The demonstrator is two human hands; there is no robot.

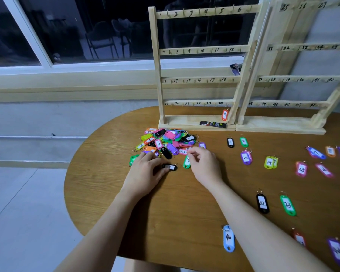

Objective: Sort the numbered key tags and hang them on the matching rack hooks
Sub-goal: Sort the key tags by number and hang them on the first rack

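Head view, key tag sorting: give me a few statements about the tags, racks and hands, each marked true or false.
1. A red tag hangs on the left rack. True.
2. The unsorted pile lies right of the green 33 tag. False: it lies left of it.
3. The right hand pinches a green tag. True.
4. The left hand is lifted clear of the table. False: its fingers touch a black tag.

We see an indoor room at night: a dark window (pixel 106 30) upper left, tiled floor (pixel 28 203), oval wooden table (pixel 175 213).
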